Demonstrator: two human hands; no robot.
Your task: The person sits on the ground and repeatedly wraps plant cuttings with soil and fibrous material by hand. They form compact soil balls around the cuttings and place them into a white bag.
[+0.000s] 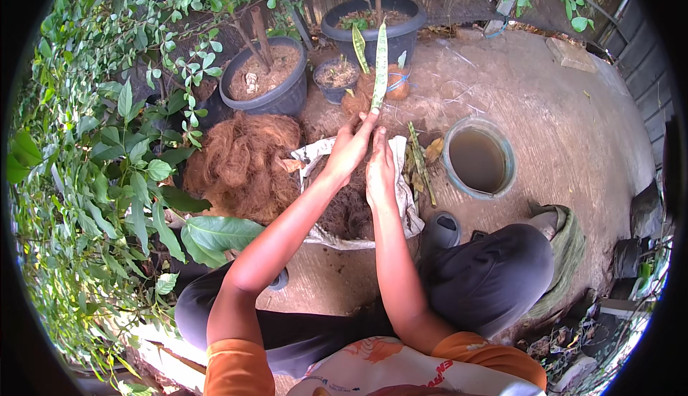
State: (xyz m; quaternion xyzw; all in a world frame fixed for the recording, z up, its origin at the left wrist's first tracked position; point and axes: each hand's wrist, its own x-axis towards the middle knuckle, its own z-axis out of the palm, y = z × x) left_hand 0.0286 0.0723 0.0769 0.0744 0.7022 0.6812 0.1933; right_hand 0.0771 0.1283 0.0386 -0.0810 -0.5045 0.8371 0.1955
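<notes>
Leaf [380, 63] is pinched in left hand [350, 146], lower end hidden, and can't tell if right hand [380, 170] just beside grips anything.

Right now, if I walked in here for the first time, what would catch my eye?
Probably the tall, pale-green leaf standing upright in the left hand, near the picture's upper middle. Next, perhaps the shaggy heap of reddish-brown fibre left of centre, and the round tub of murky water right of centre.
</notes>
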